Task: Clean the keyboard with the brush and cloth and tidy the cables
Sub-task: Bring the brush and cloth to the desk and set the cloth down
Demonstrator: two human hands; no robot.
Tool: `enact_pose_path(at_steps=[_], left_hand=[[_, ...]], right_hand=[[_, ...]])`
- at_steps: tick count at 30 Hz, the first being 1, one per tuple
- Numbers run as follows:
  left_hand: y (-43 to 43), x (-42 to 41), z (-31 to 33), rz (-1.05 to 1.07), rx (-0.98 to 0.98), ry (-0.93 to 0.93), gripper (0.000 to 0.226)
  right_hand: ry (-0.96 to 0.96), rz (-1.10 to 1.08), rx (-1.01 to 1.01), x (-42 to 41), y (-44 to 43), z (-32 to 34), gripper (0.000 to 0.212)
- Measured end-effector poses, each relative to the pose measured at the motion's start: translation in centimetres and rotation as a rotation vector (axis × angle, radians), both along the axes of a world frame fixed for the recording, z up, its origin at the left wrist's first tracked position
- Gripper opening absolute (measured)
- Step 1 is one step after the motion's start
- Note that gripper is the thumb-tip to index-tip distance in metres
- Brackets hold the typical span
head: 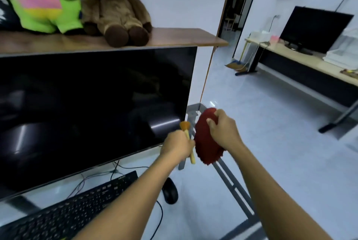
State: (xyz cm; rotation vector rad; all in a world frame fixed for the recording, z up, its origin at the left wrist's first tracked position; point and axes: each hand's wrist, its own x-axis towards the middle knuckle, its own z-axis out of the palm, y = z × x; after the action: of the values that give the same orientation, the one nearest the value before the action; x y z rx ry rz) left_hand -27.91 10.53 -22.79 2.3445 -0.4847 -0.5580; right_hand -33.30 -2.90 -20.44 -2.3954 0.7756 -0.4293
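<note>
My left hand [177, 145] grips a small brush [187, 133] with a pale wooden handle and orange bristles pointing up. My right hand [222, 129] clutches a dark red cloth [203, 143] right beside it. Both hands are raised in the air off the desk's right end, above the black mouse [170, 190]. The black keyboard [71, 206] lies at the lower left, partly behind my left forearm. Thin black cables [116, 168] run loosely between the keyboard and the monitor, and the mouse cable [159, 218] curls toward the front.
A large dark monitor [93, 108] fills the left. Above it a wooden shelf [174, 38] carries a green plush toy [44, 1] and a brown one [114, 7]. The desk's grey metal frame [230, 179] runs at the right edge. Another desk with a monitor [313, 28] stands across the room.
</note>
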Motion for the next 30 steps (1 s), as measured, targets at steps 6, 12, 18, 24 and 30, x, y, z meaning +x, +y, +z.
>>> enact_pose_path(at_steps=[6,12,18,24,30], left_hand=[[2.3,-2.7,-8.5,0.052,0.182,0.221,0.035],[0.5,-4.6,-13.2,0.045,0.300,0.406,0.055],[-2.6,-5.7,-16.6,0.101,0.281,0.462,0.034],[-3.9,-5.5,-17.7,0.156,0.317,0.586,0.019],[-4.0,-5.7,-19.3,0.187,0.324,0.502,0.012]], right_hand=[[0.117,0.164,0.019,-4.2,3.1,-8.6,0.024],[0.160,0.178,0.150,-6.0,1.2,-15.4,0.008],[0.314,0.042,0.229,-7.2,-3.7,-21.5,0.013],[0.256,-0.076,0.279,-7.5,-5.9,-23.6,0.016],[0.287,-0.105,0.243,-7.2,-5.9,-24.7,0.020]])
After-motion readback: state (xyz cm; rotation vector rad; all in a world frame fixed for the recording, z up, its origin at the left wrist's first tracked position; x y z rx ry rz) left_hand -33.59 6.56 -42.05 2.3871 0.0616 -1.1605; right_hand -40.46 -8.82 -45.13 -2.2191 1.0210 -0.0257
